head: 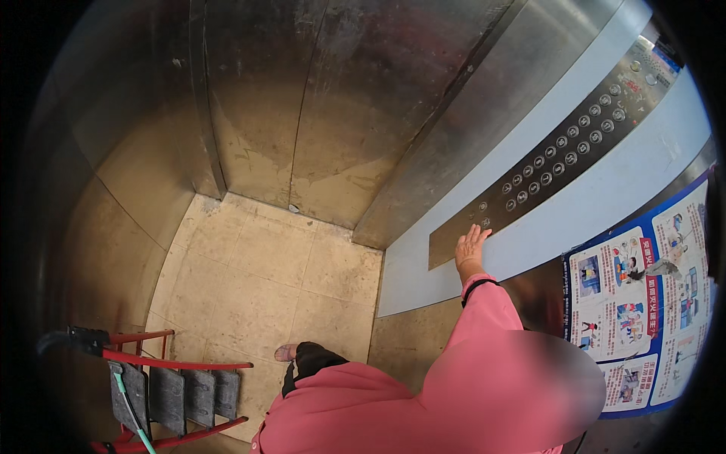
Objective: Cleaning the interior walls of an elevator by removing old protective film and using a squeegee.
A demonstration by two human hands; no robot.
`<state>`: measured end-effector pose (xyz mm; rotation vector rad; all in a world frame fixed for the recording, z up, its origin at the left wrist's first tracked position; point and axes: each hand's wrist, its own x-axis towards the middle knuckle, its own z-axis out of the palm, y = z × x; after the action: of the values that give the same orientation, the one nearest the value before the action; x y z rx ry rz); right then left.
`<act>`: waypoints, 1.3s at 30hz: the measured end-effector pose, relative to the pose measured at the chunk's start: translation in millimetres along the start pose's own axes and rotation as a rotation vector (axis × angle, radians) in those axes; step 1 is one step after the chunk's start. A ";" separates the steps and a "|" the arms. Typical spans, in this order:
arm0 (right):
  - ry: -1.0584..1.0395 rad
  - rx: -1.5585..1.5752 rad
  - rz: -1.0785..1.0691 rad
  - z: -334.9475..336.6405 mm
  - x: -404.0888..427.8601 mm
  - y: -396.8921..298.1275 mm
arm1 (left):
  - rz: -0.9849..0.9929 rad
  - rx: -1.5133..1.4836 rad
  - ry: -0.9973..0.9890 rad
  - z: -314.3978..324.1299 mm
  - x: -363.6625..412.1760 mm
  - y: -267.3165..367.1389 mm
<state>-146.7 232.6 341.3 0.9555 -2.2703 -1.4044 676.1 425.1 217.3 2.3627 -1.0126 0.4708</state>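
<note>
My right hand (470,247) reaches up to the lower end of an elevator's metal button panel (445,249). Its fingers are extended and hold nothing, with the fingertips at or just below a round button (486,222). Whether they press it cannot be told. A black band (477,288) circles the pink sleeve near the wrist. Two columns of round buttons run up the panel beyond the hand. My left hand is out of view. Below are my pink top, a black trouser leg and one foot (285,353) on the tiled floor (255,284).
Closed metal elevator doors (295,130) stand ahead. At lower left is a red-framed folding step ladder (176,363) with dark grey steps; a green-and-black pole (131,410) lies across it. A blue-edged illustrated poster (655,340) with writing covers part of the right wall.
</note>
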 end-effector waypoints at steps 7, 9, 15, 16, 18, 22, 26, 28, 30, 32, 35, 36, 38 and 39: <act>-0.032 -0.048 -0.005 -5.7 8.5 20.2 | -0.026 0.007 0.018 0.0 -7.3 3.6; -0.032 -0.083 0.006 3.5 14.4 17.8 | -0.034 0.016 0.016 -2.0 -10.1 2.8; -0.030 -0.210 -0.053 15.4 35.8 15.7 | -0.057 0.030 0.036 -7.6 -16.9 2.2; -0.097 -0.190 -0.069 10.5 42.3 13.0 | -0.060 0.031 0.039 -7.5 -15.8 2.3; -0.106 -0.122 -0.078 -11.2 43.9 5.9 | -0.065 0.034 0.043 -8.8 -17.0 1.5; -0.114 0.069 -0.285 -57.7 22.6 -39.0 | -0.087 0.065 0.059 -21.6 -24.9 -4.5; -0.332 0.418 -0.461 -59.4 8.1 -128.4 | -0.103 0.070 0.080 -24.1 -29.8 -4.3; -0.382 0.530 -0.587 -56.2 -9.4 -179.5 | -0.126 0.084 0.099 -28.4 -35.9 -4.5; -0.375 0.539 -0.745 -50.3 -27.3 -220.9 | -0.155 0.108 0.123 -37.4 -43.1 -6.0; -0.314 0.652 -0.994 8.6 -17.9 -289.8 | -0.194 0.115 0.139 -43.4 -46.8 -7.1; -0.399 0.524 -1.188 -20.9 -55.3 -322.0 | -0.268 0.200 0.200 -65.2 -70.4 -12.4; -0.386 0.488 -1.243 -30.6 -61.8 -327.2 | -0.288 0.217 0.213 -73.1 -78.5 -14.0; -0.340 0.416 -1.304 -56.8 -62.0 -346.3 | -0.319 0.242 0.235 -87.9 -94.5 -16.4; -0.311 0.347 -1.345 -73.4 -64.1 -355.8 | -0.345 0.265 0.246 -100.3 -109.3 -18.4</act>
<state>76.2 120.2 69.8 2.8687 -2.0369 -1.5940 606.8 556.0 237.4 2.5606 -0.4411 0.7747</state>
